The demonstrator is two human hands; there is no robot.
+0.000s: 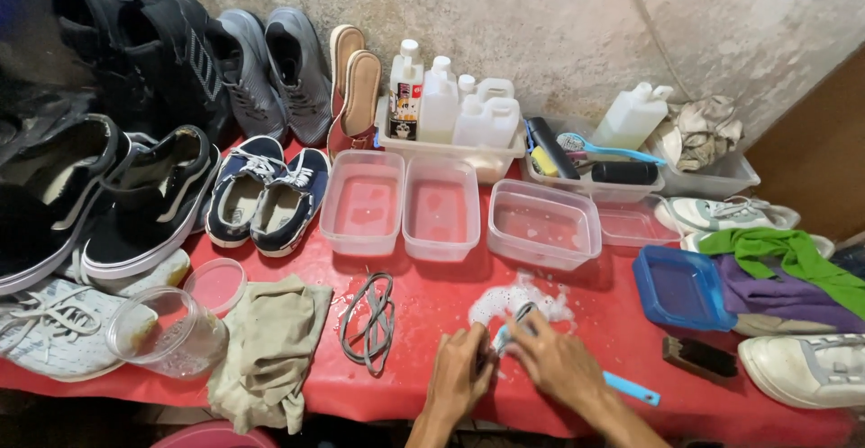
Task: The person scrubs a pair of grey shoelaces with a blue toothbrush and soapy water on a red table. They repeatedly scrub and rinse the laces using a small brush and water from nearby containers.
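Both hands work close together at the near edge of the red table [631, 322]. The left hand [461, 371] has its fingers curled around a grey shoelace [515, 317]. The right hand [559, 362] is closed on a light blue brush [631, 388], whose handle sticks out to the right of the wrist. The brush head is hidden by the hands. The shoelace lies in a patch of white foam [518, 299], just beyond the fingertips.

Left of the foam lies one coiled grey lace [371, 317], then one crumpled beige cloth [270, 344]. Directly beyond the foam stand three clear rectangular tubs [441, 209] in a row, and a fourth, shallower one [635, 225] stands to their right. Right of the foam sit one blue tray [680, 286] and one dark brush [701, 356]. Behind the tubs, one bin holds four white bottles [450, 105]. A fifth bottle [631, 114] leans in a bin [721, 178] farther right. Left of the tubs stands one pair of navy sneakers [266, 191].
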